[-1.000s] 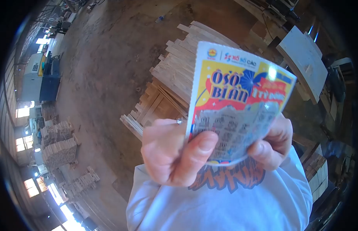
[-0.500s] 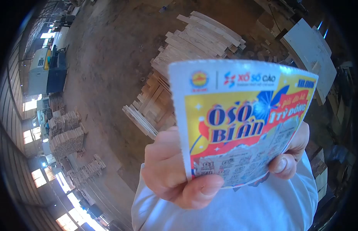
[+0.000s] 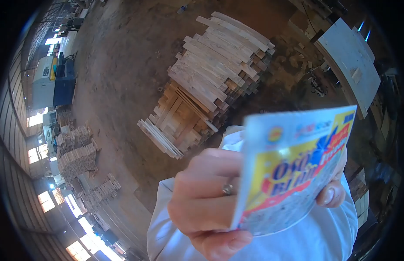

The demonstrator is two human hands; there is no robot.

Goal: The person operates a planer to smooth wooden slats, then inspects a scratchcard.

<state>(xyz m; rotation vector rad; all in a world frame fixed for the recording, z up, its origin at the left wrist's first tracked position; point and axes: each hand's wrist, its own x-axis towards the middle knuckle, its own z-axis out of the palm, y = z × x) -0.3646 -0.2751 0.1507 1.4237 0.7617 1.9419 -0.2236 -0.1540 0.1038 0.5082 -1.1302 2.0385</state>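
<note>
A colourful scratch lottery ticket [image 3: 289, 182], white at the top with yellow, red and blue print, is held up close in front of my chest. Its upper part tilts away at an angle and the print is a little blurred. My left hand [image 3: 206, 195] grips the ticket's left edge, thumb low on the front and the other fingers curled behind; a ring with a stone shows on one finger. My right hand [image 3: 332, 191] pinches the right edge, its thumb on the printed face and its other fingers mostly hidden behind the ticket.
A pile of pale wooden boards [image 3: 219, 61] lies on the brown floor [image 3: 119, 65] ahead. Further stacks of wood [image 3: 78, 148] and a machine [image 3: 54, 80] stand at the left. A large white panel [image 3: 352, 61] is at the right, with scraps of wood near it.
The ticket has moved down and to the right and turned, its left side swinging nearer. My left hand has shifted right and down with it, so its ring now shows. Both hands keep hold.
</note>
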